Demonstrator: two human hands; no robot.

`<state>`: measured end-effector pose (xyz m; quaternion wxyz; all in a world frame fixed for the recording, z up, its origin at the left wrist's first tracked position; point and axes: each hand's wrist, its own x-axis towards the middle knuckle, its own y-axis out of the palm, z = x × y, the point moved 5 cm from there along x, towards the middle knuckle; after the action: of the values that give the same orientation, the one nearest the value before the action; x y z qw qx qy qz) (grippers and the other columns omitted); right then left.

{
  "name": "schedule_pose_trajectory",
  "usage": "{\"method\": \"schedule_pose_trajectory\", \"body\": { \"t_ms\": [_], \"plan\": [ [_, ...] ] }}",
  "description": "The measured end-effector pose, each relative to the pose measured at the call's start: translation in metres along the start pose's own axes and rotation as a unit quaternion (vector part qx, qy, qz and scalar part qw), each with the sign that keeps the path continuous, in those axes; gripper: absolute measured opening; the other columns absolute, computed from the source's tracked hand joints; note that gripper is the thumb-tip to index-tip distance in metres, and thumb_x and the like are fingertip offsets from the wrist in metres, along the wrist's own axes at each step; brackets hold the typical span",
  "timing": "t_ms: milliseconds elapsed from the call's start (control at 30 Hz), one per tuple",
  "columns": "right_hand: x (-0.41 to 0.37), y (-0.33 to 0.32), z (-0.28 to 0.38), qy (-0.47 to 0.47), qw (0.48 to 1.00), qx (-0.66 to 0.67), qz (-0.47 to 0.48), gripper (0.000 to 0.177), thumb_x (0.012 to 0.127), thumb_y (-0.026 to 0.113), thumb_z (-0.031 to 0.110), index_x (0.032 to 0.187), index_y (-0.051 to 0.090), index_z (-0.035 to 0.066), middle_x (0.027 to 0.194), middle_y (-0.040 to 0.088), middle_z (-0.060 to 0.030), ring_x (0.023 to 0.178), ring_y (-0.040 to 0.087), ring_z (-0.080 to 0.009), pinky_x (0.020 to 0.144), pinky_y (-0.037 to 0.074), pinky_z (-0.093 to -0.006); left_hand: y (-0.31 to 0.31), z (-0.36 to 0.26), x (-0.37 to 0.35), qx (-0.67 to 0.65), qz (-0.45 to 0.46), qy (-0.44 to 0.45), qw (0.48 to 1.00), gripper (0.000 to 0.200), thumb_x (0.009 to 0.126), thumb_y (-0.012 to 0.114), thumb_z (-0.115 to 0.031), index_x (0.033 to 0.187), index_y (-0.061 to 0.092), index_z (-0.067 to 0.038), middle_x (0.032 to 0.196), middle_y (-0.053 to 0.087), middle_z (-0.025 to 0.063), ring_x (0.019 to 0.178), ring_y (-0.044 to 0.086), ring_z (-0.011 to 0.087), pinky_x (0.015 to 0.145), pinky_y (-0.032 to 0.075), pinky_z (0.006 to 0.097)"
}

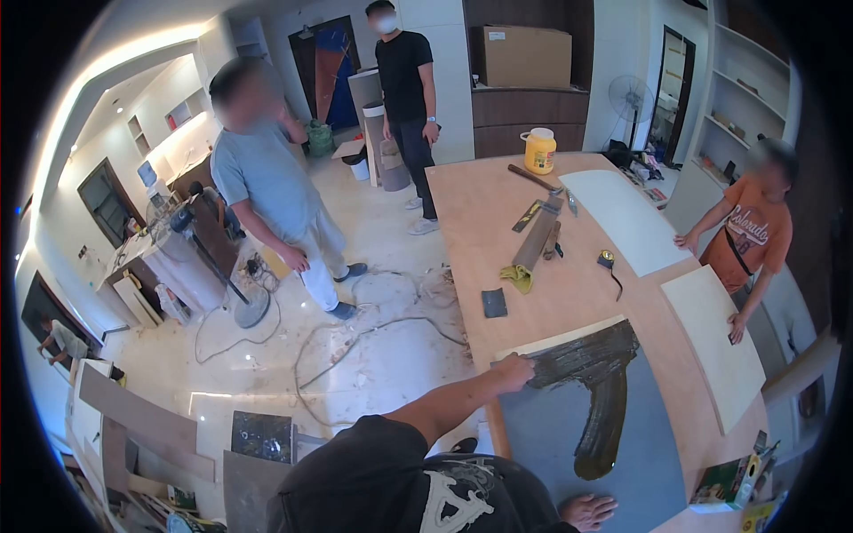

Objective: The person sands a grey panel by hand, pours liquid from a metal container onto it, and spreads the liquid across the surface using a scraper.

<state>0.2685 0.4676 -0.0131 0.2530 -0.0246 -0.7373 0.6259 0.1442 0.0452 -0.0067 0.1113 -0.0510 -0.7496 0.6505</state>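
Note:
My left hand (513,373) is closed at the left edge of a grey sheet (551,444), beside a dark wet smear (607,404) that runs across the sheet's far part and curves down its middle. What its fingers hold, if anything, is too small to make out. Near the sheet's lower edge my right hand (588,512) lies flat with its fingers spread. A pale strip (560,338) shows along the sheet's far edge. Beyond it on the wooden table (462,222) lies a small dark square (494,303).
A tape measure (607,258), a saw (538,233), a hammer (533,178) and a yellow jar (538,151) are farther up the table. White panels (622,218) lie along the right. A person in orange (751,222) touches them. Two people stand beyond the table; cables (355,338) cross the floor.

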Motion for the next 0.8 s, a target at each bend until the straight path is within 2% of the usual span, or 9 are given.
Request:
{"method": "schedule_pose_trajectory", "body": {
  "t_ms": [333, 433, 533, 600, 800],
  "plan": [
    [0.001, 0.001, 0.0, 0.023, 0.998, 0.028, 0.044, 0.065, 0.099, 0.043, 0.047, 0.15, 0.048, 0.007, 0.16, 0.042, -0.0184, 0.143, 0.041, -0.0392, 0.107, 0.037, -0.0623, -0.003, -0.001, -0.004, 0.018, 0.004, 0.001, 1.0, 0.007, 0.072, 0.068, -0.013, 0.078, 0.07, -0.01, 0.09, 0.063, 0.0061, 0.097, 0.065, 0.0263, 0.08, 0.054, 0.0431],
    [-0.001, 0.004, -0.001, 0.017, 0.998, 0.015, 0.056, 0.066, 0.099, 0.043, 0.048, 0.151, 0.047, 0.007, 0.16, 0.041, -0.0181, 0.144, 0.04, -0.0388, 0.107, 0.037, -0.0624, -0.007, 0.0, -0.008, -0.015, -0.017, 0.01, 1.0, 0.007, 0.071, 0.069, -0.013, 0.077, 0.069, -0.011, 0.09, 0.063, 0.0064, 0.095, 0.065, 0.0276, 0.08, 0.054, 0.0437],
    [-0.002, 0.022, -0.004, 0.053, 0.987, 0.028, 0.149, 0.065, 0.104, 0.04, 0.04, 0.159, 0.035, 0.005, 0.17, 0.023, -0.0137, 0.155, 0.024, -0.0319, 0.115, 0.027, -0.0547, 0.015, 0.007, -0.01, -0.003, -0.035, 0.0, 0.999, 0.008, 0.07, 0.07, -0.013, 0.077, 0.069, -0.012, 0.088, 0.063, 0.0074, 0.093, 0.065, 0.0296, 0.081, 0.054, 0.0445],
    [0.0, 0.018, -0.006, 0.054, 0.981, 0.041, 0.18, 0.07, 0.1, 0.042, 0.04, 0.16, 0.031, 0.005, 0.171, 0.018, -0.0137, 0.156, 0.02, -0.0338, 0.117, 0.026, -0.0556, 0.02, 0.011, -0.008, -0.033, -0.04, 0.007, 0.999, 0.006, 0.071, 0.068, -0.013, 0.076, 0.07, -0.011, 0.088, 0.065, 0.0083, 0.085, 0.068, 0.0303, 0.078, 0.055, 0.0466],
    [0.008, 0.009, -0.006, 0.08, 0.967, 0.106, 0.217, 0.072, 0.1, 0.046, 0.036, 0.16, 0.029, 0.0, 0.171, 0.016, -0.0184, 0.157, 0.016, -0.0386, 0.12, 0.02, -0.0604, -0.019, -0.007, -0.011, -0.019, 0.01, 0.003, 1.0, 0.009, 0.072, 0.065, -0.011, 0.078, 0.072, -0.01, 0.09, 0.065, 0.0077, 0.098, 0.066, 0.0291, 0.085, 0.053, 0.0445]
  ]
}}
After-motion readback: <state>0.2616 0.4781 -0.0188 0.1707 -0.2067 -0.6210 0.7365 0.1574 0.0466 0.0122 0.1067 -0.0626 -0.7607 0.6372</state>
